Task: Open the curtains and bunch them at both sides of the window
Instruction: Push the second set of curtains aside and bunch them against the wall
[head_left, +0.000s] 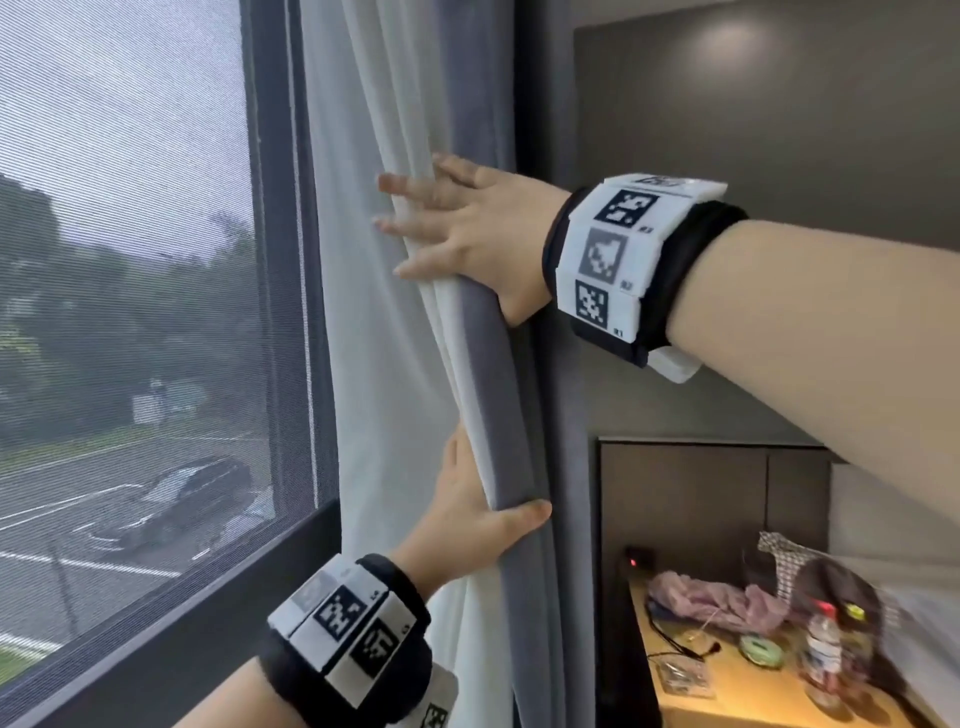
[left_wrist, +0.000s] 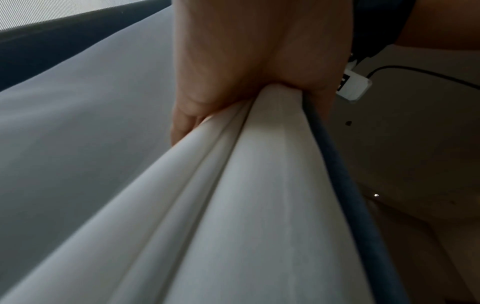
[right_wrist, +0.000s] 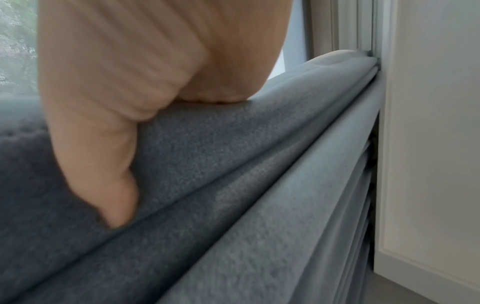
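A grey curtain (head_left: 493, 389) and a white sheer curtain (head_left: 374, 364) hang bunched in folds at the window's right side. My right hand (head_left: 457, 228) is high on the bunch, fingers spread across the white folds. In the right wrist view its thumb (right_wrist: 114, 185) presses the grey fabric (right_wrist: 233, 164) on the room side, so the fold sits between thumb and fingers. My left hand (head_left: 475, 506) grips the same bunch lower down, thumb wrapped over the grey fold. The left wrist view shows white folds (left_wrist: 246, 205) squeezed in that hand's crook (left_wrist: 246, 61).
The screened window (head_left: 130, 260) with its dark frame (head_left: 280, 312) fills the left. A dark wall panel (head_left: 779, 130) stands right of the curtains. Below it a wooden bedside table (head_left: 753, 691) carries a bottle (head_left: 823, 654), pink cloth (head_left: 717, 597) and small items.
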